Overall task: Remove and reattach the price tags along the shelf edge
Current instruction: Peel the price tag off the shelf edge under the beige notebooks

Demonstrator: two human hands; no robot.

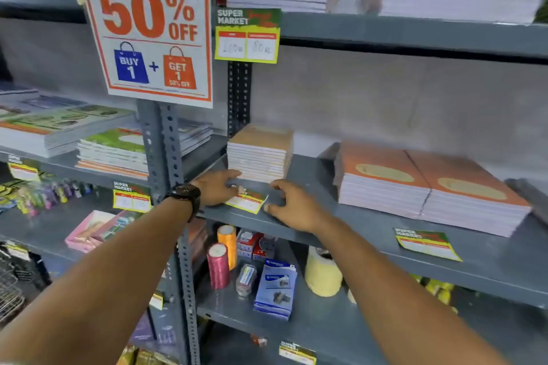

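Observation:
A yellow and green price tag point(248, 201) lies flat on the grey middle shelf point(350, 231), near its front edge. My left hand point(218, 187), with a black watch on the wrist, rests its fingers on the tag's left end. My right hand point(292, 206) hovers at the tag's right corner, fingers spread, holding nothing. A second tag point(427, 243) lies flat on the same shelf further right. Another tag point(248, 35) hangs from the upper shelf edge, and one more tag point(132, 197) hangs on the left bay's shelf edge.
A stack of brown notebooks point(261, 154) stands just behind my hands; orange notebooks point(430, 187) lie to the right. A large 50% off sign point(151, 24) hangs on the upright post point(166, 151). Thread spools point(218, 265), tape point(321, 274) and small boxes point(275, 289) sit on the lower shelf.

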